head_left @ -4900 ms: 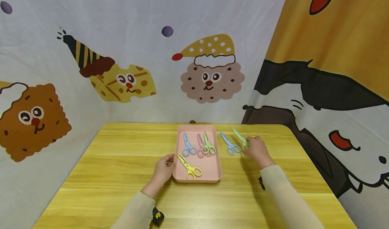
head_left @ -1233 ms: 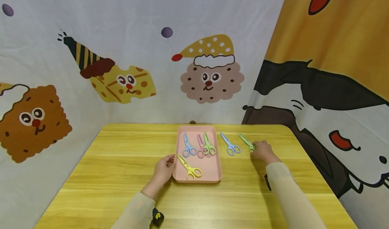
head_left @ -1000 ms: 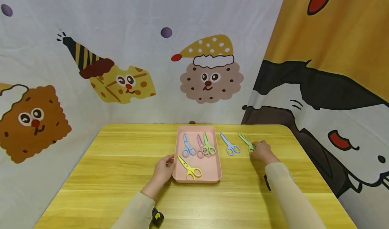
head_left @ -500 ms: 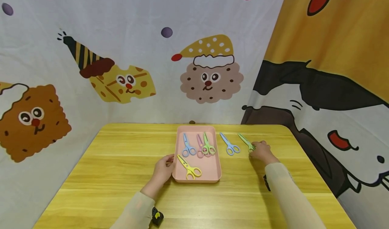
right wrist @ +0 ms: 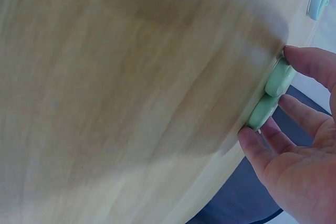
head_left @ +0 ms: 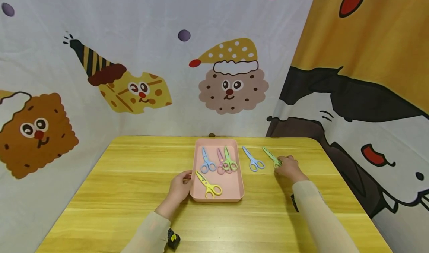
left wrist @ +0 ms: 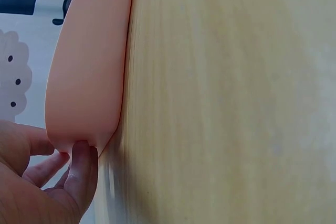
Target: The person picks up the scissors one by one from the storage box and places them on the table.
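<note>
My left hand holds the left side of a pink tray; in the left wrist view its fingertips press the tray's wall near a corner. Inside the tray lie blue scissors, yellow scissors and pink scissors partly under green scissors. Right of the tray, my right hand grips a second pair of green scissors by the handles, which rest on the table. In the right wrist view thumb and fingers stand around the green handles. Their far part is hidden there.
Another pair of blue scissors lies between the tray and the green pair, blades pointing away. The wooden table ends at a printed cloth behind it. More cloth hangs on the right.
Since the oldest frame, my right hand has shifted the green scissors rightward and slightly nearer, beside the blue pair. Over the last second both hands stay in place.
</note>
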The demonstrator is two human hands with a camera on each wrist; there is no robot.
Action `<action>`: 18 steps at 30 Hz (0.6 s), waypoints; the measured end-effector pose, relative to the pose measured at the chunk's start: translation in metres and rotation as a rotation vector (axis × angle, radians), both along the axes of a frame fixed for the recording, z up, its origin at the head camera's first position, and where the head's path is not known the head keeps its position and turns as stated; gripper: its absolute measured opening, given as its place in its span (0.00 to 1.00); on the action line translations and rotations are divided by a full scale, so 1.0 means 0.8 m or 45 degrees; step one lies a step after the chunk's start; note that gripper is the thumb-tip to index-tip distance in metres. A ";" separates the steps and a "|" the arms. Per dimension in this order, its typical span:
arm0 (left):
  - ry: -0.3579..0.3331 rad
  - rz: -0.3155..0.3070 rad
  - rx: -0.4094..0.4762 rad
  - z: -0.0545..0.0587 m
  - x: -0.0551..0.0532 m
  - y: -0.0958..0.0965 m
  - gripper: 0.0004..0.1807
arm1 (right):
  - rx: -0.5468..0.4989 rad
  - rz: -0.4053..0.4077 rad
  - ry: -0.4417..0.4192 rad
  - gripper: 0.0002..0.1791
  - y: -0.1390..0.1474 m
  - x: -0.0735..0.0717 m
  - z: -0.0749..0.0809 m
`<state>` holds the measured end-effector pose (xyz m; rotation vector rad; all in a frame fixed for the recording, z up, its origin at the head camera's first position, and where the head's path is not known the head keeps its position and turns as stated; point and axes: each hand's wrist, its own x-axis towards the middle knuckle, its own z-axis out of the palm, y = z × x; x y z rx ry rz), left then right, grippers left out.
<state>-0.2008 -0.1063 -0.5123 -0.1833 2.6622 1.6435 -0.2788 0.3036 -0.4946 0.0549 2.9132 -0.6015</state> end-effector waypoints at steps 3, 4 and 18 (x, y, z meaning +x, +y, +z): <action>-0.004 0.004 -0.002 0.000 0.000 0.000 0.20 | -0.015 -0.004 0.012 0.35 0.001 0.000 -0.002; -0.002 0.002 -0.004 0.000 0.000 0.000 0.19 | -0.020 -0.007 0.017 0.35 0.001 0.001 -0.003; 0.022 -0.004 -0.018 -0.001 0.000 0.000 0.19 | -0.037 -0.025 0.217 0.35 -0.019 0.003 0.003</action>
